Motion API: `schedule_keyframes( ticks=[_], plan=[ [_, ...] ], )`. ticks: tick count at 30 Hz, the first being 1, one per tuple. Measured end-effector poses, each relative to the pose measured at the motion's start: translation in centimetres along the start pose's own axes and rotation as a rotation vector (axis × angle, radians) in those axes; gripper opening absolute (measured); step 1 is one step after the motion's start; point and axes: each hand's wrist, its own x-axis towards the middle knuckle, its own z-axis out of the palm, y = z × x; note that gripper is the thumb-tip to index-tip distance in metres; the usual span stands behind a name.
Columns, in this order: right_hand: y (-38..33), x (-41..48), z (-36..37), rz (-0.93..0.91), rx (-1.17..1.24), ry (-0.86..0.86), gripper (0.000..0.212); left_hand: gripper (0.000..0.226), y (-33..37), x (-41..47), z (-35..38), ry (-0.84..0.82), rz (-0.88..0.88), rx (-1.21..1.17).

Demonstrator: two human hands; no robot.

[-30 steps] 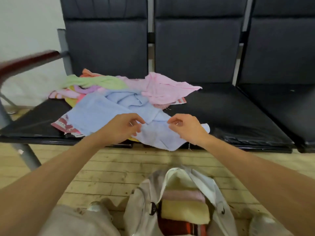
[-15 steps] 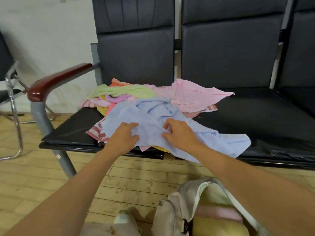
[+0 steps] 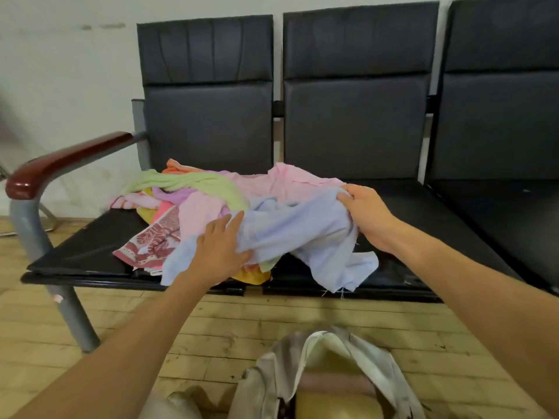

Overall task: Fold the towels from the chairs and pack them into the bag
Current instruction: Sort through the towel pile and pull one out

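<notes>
A heap of coloured towels point(image 3: 187, 192) is lying on the black chair seat point(image 3: 81, 246), just left of and beyond a person's left hand point(image 3: 219, 247), which is pressing flat, fingers straight, on a blue towel point(image 3: 299, 228). The right hand point(image 3: 367, 217) is gripping that towel's bunched edge, holding it raised. Below both wrists, an open bag point(image 3: 272, 376) is sitting on the floor point(image 3: 211, 325).

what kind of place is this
Probably a waiting area or lobby: a row of linked black padded seats with a wood-capped armrest, standing against a plain wall on a wood-plank floor.
</notes>
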Motion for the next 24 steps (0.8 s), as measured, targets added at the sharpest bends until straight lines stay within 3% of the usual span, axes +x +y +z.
schedule_keyframes(
  ticks=[2,6,9,12,14,16,18,20,22,24],
  plan=[
    [1.0,-0.6,-3.1,0.012,-0.080,0.012,0.027,0.068,1.8,-0.1,1.3,-0.108,0.023,0.065],
    [4.0,-2.5,-7.3,0.046,-0.172,0.026,0.028,0.021,6.3,-0.1,3.1,-0.242,0.210,0.155],
    [5.7,-3.8,-9.2,0.010,-0.278,-0.066,0.026,0.014,10.0,0.2,3.7,-0.230,0.214,-0.012],
    [6.0,-4.6,-11.0,-0.031,-0.671,-0.275,0.026,0.012,12.8,0.6,3.3,-0.267,0.200,-0.294],
    [6.3,-5.0,-12.5,0.012,-0.867,-0.388,0.032,0.008,13.6,0.8,2.2,-0.370,0.236,-0.358],
    [6.9,-5.5,-13.9,0.072,-0.934,-0.466,0.041,0.004,13.7,0.7,0.8,-0.587,0.307,-0.362],
    [7.0,-6.1,-15.3,0.087,-0.893,-0.530,0.046,0.007,13.5,0.6,-0.4,-0.766,0.340,-0.341],
    [6.2,-7.0,-16.3,0.062,-0.784,-0.586,0.043,0.008,13.2,0.5,-1.0,-0.794,0.335,-0.304],
    [4.9,-7.9,-16.7,0.033,-0.589,-0.643,0.040,0.005,13.1,0.6,-1.4,-0.694,0.340,-0.257],
    [3.7,-8.8,-16.6,0.038,-0.329,-0.671,0.031,0.006,13.2,1.0,-1.6,-0.493,0.342,-0.252]
  ],
)
